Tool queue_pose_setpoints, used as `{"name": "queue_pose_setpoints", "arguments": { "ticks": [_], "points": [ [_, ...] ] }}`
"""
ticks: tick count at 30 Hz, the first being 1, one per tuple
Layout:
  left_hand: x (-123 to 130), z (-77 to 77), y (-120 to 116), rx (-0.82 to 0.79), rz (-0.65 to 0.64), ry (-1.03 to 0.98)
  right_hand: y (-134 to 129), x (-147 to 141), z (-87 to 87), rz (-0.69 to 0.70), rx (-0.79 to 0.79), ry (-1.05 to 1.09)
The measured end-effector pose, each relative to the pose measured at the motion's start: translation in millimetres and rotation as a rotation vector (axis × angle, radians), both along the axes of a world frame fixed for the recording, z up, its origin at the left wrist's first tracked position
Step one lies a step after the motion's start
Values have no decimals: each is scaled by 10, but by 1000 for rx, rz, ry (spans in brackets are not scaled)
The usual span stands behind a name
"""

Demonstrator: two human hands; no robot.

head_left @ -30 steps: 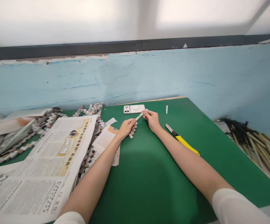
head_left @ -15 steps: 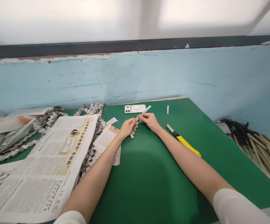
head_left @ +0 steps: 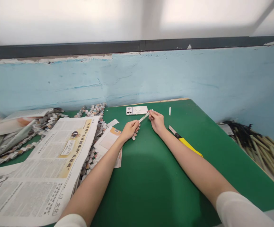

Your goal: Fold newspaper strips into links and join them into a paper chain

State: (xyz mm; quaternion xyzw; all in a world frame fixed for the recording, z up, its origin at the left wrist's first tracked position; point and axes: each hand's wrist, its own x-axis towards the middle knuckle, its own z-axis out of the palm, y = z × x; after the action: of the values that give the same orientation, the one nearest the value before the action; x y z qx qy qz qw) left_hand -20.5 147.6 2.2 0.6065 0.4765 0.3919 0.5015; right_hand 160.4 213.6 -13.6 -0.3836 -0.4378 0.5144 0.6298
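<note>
A narrow folded paper strip [head_left: 144, 117] stretches between my two hands above the green table. My left hand [head_left: 129, 130] is closed on its lower end, and a bit of folded paper chain [head_left: 134, 137] pokes out below those fingers. Pinched at the strip's upper end are the fingertips of my right hand [head_left: 156, 120]. Behind the hands lies a white phone [head_left: 137, 110]. To the right of my right wrist rests a yellow utility knife [head_left: 189, 146], its handle partly behind my forearm. A loose paper strip [head_left: 170, 111] lies farther back.
Stacked newspapers [head_left: 44, 176] cover the left of the green table [head_left: 146, 189]. Folded paper chains [head_left: 95, 110] lie around and under them, with smaller paper sheets [head_left: 106, 143] beside. A blue wall [head_left: 151, 75] stands behind. Bundled sticks [head_left: 266, 151] lie beyond the right edge.
My right hand has slid up and right along the paper strip, from beside my left hand to its far end. My left hand has stayed in nearly the same place.
</note>
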Motion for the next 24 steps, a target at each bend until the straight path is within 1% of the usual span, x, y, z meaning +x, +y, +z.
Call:
{"name": "queue_pose_setpoints", "arguments": {
  "ticks": [3, 5, 6, 8, 11, 16, 18, 24],
  "points": [
    [-11, -19, 3, -15, 1, -21, 63, 38, -31, -72, -11, 129],
    [-20, -29, 9, -20, 20, -46, 91, 48, -43, -95, -30, 202],
    [-24, -33, 12, -19, 31, -56, 96, 45, -43, -85, -41, 223],
    [-28, -37, 17, -5, 49, -71, 81, 25, -31, -18, -63, 212],
    [-26, -38, 20, 13, 54, -95, 8, -25, 9, 116, -56, 79],
    [-26, -45, 29, 48, 28, -87, -123, -78, 74, 279, 63, -240],
    [-29, -54, 34, 49, 16, -86, -143, -84, 80, 292, 105, -301],
    [-28, -66, 45, 33, 18, -102, -149, -93, 50, 222, 154, -405]
  ]
}}
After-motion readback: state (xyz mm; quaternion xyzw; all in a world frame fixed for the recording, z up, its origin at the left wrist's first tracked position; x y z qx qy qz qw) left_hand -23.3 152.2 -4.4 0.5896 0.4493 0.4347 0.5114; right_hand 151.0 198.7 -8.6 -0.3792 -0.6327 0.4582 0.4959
